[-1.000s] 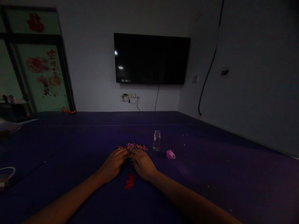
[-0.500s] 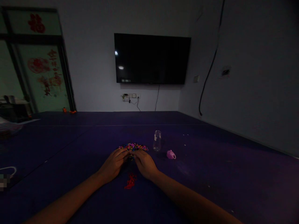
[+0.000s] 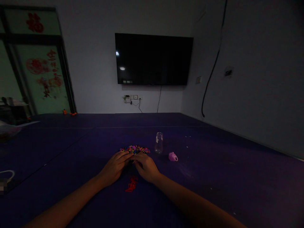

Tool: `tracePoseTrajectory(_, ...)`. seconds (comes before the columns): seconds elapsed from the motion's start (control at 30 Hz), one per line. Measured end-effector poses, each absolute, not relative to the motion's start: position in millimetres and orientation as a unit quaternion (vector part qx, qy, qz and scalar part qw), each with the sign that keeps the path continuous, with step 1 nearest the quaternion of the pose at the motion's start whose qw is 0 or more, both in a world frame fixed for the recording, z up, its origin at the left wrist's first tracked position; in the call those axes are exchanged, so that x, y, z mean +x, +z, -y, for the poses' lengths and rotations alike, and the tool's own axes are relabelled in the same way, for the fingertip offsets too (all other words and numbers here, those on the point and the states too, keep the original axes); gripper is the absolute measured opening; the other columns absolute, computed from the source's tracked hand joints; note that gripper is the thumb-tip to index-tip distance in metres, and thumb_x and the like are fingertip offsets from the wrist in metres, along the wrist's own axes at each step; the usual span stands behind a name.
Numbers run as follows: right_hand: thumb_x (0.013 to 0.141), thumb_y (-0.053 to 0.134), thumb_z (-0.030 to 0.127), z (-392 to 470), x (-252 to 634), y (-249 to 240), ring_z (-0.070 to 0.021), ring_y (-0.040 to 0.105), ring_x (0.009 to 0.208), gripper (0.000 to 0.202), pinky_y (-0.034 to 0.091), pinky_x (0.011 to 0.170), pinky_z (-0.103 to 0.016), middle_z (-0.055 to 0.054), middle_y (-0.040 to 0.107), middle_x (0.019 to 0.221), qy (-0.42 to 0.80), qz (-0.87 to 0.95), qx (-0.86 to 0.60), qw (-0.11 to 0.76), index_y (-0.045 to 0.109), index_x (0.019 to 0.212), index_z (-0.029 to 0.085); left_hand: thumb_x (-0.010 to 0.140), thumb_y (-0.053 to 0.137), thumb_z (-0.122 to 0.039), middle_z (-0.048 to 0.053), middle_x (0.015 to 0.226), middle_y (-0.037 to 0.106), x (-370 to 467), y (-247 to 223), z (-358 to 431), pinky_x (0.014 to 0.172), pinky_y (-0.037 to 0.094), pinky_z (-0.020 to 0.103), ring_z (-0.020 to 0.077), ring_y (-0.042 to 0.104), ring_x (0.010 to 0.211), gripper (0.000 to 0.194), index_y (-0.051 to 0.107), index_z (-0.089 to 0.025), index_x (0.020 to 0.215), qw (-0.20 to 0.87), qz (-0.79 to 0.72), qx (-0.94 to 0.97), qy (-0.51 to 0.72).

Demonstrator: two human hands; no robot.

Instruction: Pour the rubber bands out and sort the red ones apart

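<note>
A pile of small multicoloured rubber bands (image 3: 135, 149) lies on the dark purple surface in front of me. At its near edge my left hand (image 3: 118, 163) reaches in from the left, fingers stretched over the bands. From the right comes my right hand (image 3: 145, 165), its fingers bent and drawn together at the pile, with the tips partly hidden. Both hands' fingertips meet there; any band between them is too small to make out. Closer to me, between my forearms, sits a small separate heap of red rubber bands (image 3: 131, 184).
An uncapped clear bottle (image 3: 159, 144) stands upright right of the pile. Beside it lies a pink lid with a loop (image 3: 173, 156). A white looped item (image 3: 8, 173) is at the left edge. Small white specks dot the purple surface (image 3: 213, 164). A television (image 3: 154, 60) hangs behind.
My right fingers have shifted slightly and curl more at the pile's near edge. The left hand stays almost in place. The whole view has moved slightly.
</note>
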State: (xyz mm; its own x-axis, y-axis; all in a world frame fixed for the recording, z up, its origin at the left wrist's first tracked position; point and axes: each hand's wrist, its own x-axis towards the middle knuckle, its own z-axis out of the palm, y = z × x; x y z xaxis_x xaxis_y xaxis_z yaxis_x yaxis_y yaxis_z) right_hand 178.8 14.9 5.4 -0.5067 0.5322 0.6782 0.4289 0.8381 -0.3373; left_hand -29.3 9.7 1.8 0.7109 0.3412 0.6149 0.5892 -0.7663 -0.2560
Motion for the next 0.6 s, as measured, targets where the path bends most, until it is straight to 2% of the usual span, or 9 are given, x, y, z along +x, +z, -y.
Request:
tracePoseTrajectory(0.17, 0.085, 0.045, 0.012, -16.2, 178.0, 3.8, -0.0168, 0.063, 0.094, 0.027, 0.047, 0.086, -0.030, -0.005, 0.070, 0.100, 0.066, 0.863, -0.271, 0.421, 0.067, 0.098, 0.020, 0.089, 0.034, -0.005, 0.009, 0.124, 0.059, -29.8, 3.2, -8.0, 0.098, 0.044, 0.048, 0.0250, 0.046, 0.121, 0.044, 0.050, -0.017, 0.127, 0.219, 0.250, -0.903, -0.271)
tracePoseTrajectory(0.33, 0.087, 0.047, 0.017, -16.4, 178.2, 3.3, -0.0163, 0.064, 0.082, 0.020, 0.048, 0.078, -0.028, -0.005, 0.070, 0.084, 0.056, 0.870, -0.260, 0.415, 0.067, 0.083, 0.018, 0.090, 0.035, -0.006, 0.011, 0.122, 0.060, -30.0, 2.5, -6.5, 0.098, 0.044, 0.049, 0.0256, 0.046, 0.122, 0.040, 0.053, -0.016, 0.124, 0.212, 0.232, -0.907, -0.279)
tracePoseTrajectory(0.6, 0.091, 0.042, 0.020, -14.4, 178.5, 4.8, -0.0158, 0.064, 0.081, 0.025, 0.048, 0.075, -0.027, -0.005, 0.070, 0.083, 0.013, 0.891, -0.258, 0.373, 0.066, 0.083, 0.018, 0.087, 0.036, -0.004, 0.011, 0.121, 0.061, -31.8, -1.6, -7.4, 0.099, 0.043, 0.049, 0.0249, 0.048, 0.120, 0.043, 0.052, -0.016, 0.125, 0.211, 0.231, -0.909, -0.277)
